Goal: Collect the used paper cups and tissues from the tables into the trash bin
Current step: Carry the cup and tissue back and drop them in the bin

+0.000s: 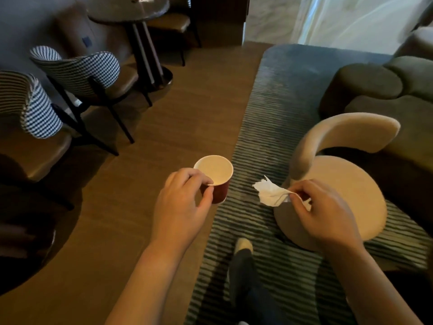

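The left hand point(185, 202) grips the paper cup point(216, 177) upright; right hand point(321, 212) pinches the tissue point(269, 192) beside it. Best stuff the tissue into the cup before walking.

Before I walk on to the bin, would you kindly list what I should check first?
1. Red paper cup with white inside held at the rim by the left hand: ok.
2. Cup roughly upright: ok.
3. Crumpled white tissue pinched by the right hand: ok.
4. Trash bin in sight: not ok, none in view.
5. Dark round table at the back cleared: cannot tell, something white and blurred lies there.
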Available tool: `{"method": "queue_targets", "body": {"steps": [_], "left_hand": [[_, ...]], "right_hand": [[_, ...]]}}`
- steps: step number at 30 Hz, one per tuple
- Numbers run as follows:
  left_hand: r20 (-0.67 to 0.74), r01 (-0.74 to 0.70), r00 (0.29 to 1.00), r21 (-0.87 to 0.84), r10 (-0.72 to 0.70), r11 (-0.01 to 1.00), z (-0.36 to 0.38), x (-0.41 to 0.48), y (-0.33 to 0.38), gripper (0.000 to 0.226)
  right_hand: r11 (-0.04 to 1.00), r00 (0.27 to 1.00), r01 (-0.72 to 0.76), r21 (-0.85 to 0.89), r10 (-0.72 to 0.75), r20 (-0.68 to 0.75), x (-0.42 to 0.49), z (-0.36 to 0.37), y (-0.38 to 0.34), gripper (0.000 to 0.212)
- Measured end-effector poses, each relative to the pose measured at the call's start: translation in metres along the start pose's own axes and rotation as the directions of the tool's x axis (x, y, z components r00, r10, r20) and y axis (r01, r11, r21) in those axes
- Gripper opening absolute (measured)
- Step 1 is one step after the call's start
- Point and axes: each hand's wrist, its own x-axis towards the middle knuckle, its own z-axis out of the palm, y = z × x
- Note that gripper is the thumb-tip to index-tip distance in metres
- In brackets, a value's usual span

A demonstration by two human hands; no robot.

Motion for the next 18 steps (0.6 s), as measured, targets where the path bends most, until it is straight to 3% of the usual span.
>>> {"method": "queue_targets", "body": {"steps": [8, 18], "left_hand": [[0.028, -0.061, 0.998, 0.056, 0.059, 0.997, 0.048, 0.198, 0.006, 0.012], [0.031, -0.028, 0.999, 0.002, 0.028, 1.000, 0.124, 0.405, -0.026, 0.011]], "right_hand": [[0.992, 0.994, -0.068, 0.104, 0.076, -0.074, 0.191, -0.008, 0.060, 0.006], [1.000, 0.984, 0.023, -0.020, -0.026, -0.174, 0.394, -0.013, 0.109, 0.011]]}}
